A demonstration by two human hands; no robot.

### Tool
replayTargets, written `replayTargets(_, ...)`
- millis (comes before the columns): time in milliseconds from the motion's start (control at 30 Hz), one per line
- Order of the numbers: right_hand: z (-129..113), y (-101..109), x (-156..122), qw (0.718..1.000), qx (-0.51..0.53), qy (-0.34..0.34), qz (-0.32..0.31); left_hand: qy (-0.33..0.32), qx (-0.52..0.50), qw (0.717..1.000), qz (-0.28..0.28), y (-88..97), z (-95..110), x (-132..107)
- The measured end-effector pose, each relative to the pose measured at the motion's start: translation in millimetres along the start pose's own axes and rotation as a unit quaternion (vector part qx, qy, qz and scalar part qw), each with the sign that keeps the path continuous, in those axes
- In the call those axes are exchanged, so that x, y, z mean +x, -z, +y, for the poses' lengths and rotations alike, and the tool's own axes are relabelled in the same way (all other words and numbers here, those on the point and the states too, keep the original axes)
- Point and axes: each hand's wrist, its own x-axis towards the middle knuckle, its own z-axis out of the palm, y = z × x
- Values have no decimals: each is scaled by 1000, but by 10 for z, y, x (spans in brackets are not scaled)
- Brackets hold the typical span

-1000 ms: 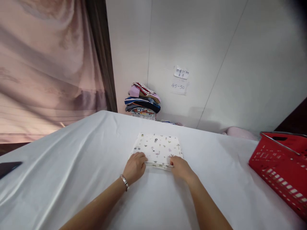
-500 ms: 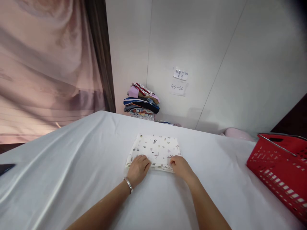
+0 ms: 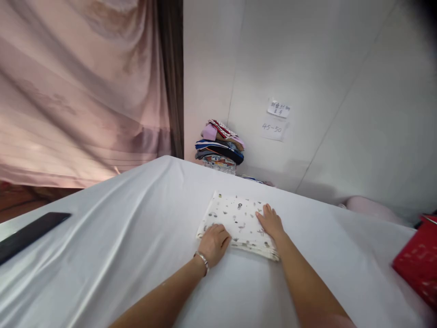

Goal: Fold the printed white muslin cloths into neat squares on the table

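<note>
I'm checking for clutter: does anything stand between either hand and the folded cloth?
Nothing visible does: the left hand and the right hand both touch the cloth. The basket sits apart, off to the right.

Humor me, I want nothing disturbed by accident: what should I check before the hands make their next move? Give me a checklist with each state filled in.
1. Folded printed cloth lying flat on the white tablecloth: ok.
2. Left hand at the cloth's near left part: ok; whether its curled fingers pinch the fabric: cannot tell.
3. Right hand open on the cloth's right side: ok.
4. Tablecloth free of creases: not ok, long ones run down its left part.
5. Red basket apart from the cloth: ok, at the right edge of view; its contents: cannot tell.
6. Black flat object away from both hands: ok, far left.
</note>
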Motion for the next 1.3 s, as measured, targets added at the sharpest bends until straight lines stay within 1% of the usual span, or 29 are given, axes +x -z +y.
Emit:
replayTargets(67,98,-115,72,1000,3,-1,5,12,-3,1000,-1,13,20,-6)
replayTargets(167,151,-184,107,1000,9,-1,6,43,-28,998,-20,91,11,58)
replayTargets(267,147,-182,118,1000,9,0,4,92,-40,995,-13,213,-109,238)
replayTargets(333,148,-186,125,1000,9,2,8,120,-11,993,-2,263,-248,384)
replayTargets(367,152,-194,128,1000,10,4,10,139,10,990,-12,267,-323,446)
replayTargets(400,158,-205,129,1000,10,5,13,161,29,986,-36,255,-396,494)
replayTargets(500,174,-227,124,1000,7,12,16,220,38,966,-129,152,-563,540)
replayTargets(567,164,-206,123,1000,1,9,9,231,30,961,-151,78,-619,514)
replayTargets(700,48,-64,150,998,-50,-2,-22,224,31,963,-146,15,-647,475)
replayTargets(733,4,-29,160,998,-66,0,-12,223,31,964,-142,12,-650,476)
replayTargets(800,-80,4,176,996,-78,26,35,224,31,965,-136,9,-658,481)
replayTargets(833,-112,-3,180,995,-74,43,54,224,31,964,-136,8,-662,482)
replayTargets(867,-132,-25,182,994,-67,55,60,225,29,964,-138,7,-665,480)
replayTargets(933,-142,-95,182,996,-51,61,34,225,27,964,-142,11,-660,470)
replayTargets(1000,-121,-164,182,998,-42,44,1,224,22,964,-143,28,-643,462)
replayTargets(1033,-107,-188,184,998,-39,40,-5,225,16,964,-142,44,-633,466)
replayTargets(1133,-75,-212,191,998,-36,45,-4,253,-27,956,-149,120,-627,547)
replayTargets(1233,-68,-214,195,998,-35,47,2,307,-60,938,-150,206,-692,730)
replayTargets(1300,-70,-223,196,998,-37,45,5,341,-60,927,-145,236,-760,868)
